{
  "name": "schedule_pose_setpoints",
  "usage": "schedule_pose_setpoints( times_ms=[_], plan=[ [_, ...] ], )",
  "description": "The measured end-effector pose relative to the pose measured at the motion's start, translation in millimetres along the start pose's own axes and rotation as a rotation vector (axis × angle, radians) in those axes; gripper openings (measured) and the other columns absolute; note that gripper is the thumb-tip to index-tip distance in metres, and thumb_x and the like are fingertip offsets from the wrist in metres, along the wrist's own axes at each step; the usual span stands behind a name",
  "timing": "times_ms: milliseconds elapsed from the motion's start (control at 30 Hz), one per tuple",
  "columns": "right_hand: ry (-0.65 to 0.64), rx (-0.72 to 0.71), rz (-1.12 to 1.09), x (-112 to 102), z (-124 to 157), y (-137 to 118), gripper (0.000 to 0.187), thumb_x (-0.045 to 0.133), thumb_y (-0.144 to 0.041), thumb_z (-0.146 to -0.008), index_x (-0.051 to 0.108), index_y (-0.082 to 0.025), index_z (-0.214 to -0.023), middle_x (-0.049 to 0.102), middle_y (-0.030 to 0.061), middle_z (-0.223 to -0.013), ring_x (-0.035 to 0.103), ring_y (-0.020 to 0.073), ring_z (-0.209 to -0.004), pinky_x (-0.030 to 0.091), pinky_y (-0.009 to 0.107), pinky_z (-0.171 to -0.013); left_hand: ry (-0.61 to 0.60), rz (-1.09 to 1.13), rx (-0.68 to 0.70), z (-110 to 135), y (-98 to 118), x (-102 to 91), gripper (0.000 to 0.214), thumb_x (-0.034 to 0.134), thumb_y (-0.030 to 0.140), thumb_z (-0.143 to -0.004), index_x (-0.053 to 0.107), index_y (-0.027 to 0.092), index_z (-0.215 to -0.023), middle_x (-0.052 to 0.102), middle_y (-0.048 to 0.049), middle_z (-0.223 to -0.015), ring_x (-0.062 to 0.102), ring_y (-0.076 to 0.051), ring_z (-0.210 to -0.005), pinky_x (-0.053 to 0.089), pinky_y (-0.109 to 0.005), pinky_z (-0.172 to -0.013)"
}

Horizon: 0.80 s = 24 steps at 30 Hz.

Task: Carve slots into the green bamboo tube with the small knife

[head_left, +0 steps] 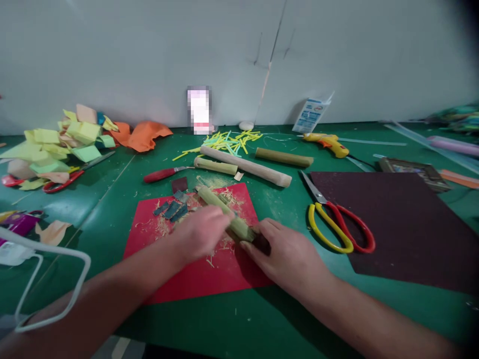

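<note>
A pale green, bamboo-like stick (pixel 241 228) lies slantwise over a red sheet (pixel 168 279). My left hand (pixel 204 230) is closed in a fist against the stick's middle, its fingertips mostly hidden. Thumb and fingers of my right hand (pixel 286 252) close around the stick's near end. A dark brown patch shows between those fingers; I cannot tell whether it is a sheet piece or shadow. Fine shavings (pixel 226 244) and several small dark grey-blue pieces (pixel 175 210) are scattered on the red sheet. A small dark brown square (pixel 179 185) lies at its far edge.
Scissors (pixel 339 219) rest partly on a dark brown sheet (pixel 396 224) at right. Beyond the red sheet lie more sticks (pixel 247 166), a red-handled tool (pixel 160 175), yellow strips (pixel 228 143) and a yellow glue gun (pixel 329 143). Paper scraps (pixel 56 144) are piled left, near a white frame (pixel 84 269).
</note>
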State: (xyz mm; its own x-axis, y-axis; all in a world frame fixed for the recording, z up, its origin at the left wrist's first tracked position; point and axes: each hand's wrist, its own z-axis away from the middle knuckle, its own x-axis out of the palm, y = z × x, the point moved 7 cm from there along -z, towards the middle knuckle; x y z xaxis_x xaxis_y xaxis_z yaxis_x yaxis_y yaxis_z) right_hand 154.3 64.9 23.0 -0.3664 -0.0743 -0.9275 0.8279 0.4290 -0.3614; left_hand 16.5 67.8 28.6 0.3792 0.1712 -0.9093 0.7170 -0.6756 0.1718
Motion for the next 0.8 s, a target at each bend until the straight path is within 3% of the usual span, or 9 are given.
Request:
schedule_pose_setpoints(
  times_ms=[100, 267, 300, 433, 600, 800],
  plan=[
    [0.014, 0.009, 0.003, -1.4, 0.5, 0.6, 0.017, 0.054, -0.038, -0.078, 0.052, -0.022, -0.074, 0.057, -0.0001, -0.073, 0.052, 0.013, -0.06, 0.031, 0.026, -0.049, 0.121, -0.011, -0.042, 0.7, -5.3, -8.5, 0.031, 0.031, 0.021, -0.094, 0.058, 0.009, -0.099, 0.052, -0.0062, -0.073, 0.05, -0.016, -0.07, 0.044, -0.029, -0.064],
    [0.015, -0.006, 0.009, -1.5, 1.1, -0.1, 0.017, 0.054, -0.037, -0.079, 0.05, -0.022, -0.073, 0.056, -0.0007, -0.072, 0.052, 0.0128, -0.06, 0.031, 0.026, -0.05, -0.086, 0.026, -0.001, 3.1, 5.0, 9.5, 0.029, 0.032, 0.022, -0.094, 0.06, 0.016, -0.096, 0.051, -0.0023, -0.069, 0.047, -0.013, -0.063, 0.04, -0.026, -0.058],
    [0.013, 0.001, 0.008, -1.3, 1.0, 0.4, 0.018, 0.054, -0.038, -0.079, 0.051, -0.022, -0.073, 0.056, -0.0007, -0.072, 0.052, 0.0127, -0.06, 0.031, 0.026, -0.05, -0.069, 0.03, 0.019, 2.8, 3.3, 7.7, 0.028, 0.032, 0.022, -0.094, 0.059, 0.015, -0.099, 0.052, -0.003, -0.071, 0.049, -0.014, -0.066, 0.042, -0.026, -0.06],
    [0.006, 0.02, 0.005, -0.5, 0.6, 1.5, 0.019, 0.055, -0.041, -0.078, 0.053, -0.022, -0.075, 0.057, -0.0011, -0.073, 0.051, 0.0124, -0.059, 0.03, 0.025, -0.049, 0.128, -0.046, -0.106, 2.9, -17.4, -9.4, 0.03, 0.033, 0.021, -0.093, 0.061, 0.01, -0.094, 0.053, -0.0065, -0.073, 0.05, -0.016, -0.07, 0.043, -0.029, -0.065],
    [0.025, 0.006, 0.003, -1.4, 1.0, 1.9, 0.018, 0.055, -0.038, -0.078, 0.05, -0.022, -0.07, 0.057, -0.0012, -0.07, 0.051, 0.0121, -0.058, 0.03, 0.025, -0.049, -0.049, -0.053, 0.029, 7.9, 12.4, 5.4, 0.03, 0.03, 0.02, -0.094, 0.056, 0.019, -0.109, 0.053, -0.0033, -0.071, 0.049, -0.015, -0.065, 0.039, -0.026, -0.056],
    [0.014, 0.007, -0.009, -0.9, 0.6, 2.8, 0.019, 0.055, -0.039, -0.077, 0.051, -0.022, -0.071, 0.057, -0.001, -0.071, 0.051, 0.0121, -0.058, 0.03, 0.025, -0.048, 0.027, -0.104, -0.019, 8.5, 10.0, 2.2, 0.033, 0.028, 0.019, -0.093, 0.054, 0.012, -0.111, 0.053, -0.0058, -0.073, 0.05, -0.017, -0.07, 0.042, -0.029, -0.061]
  ],
)
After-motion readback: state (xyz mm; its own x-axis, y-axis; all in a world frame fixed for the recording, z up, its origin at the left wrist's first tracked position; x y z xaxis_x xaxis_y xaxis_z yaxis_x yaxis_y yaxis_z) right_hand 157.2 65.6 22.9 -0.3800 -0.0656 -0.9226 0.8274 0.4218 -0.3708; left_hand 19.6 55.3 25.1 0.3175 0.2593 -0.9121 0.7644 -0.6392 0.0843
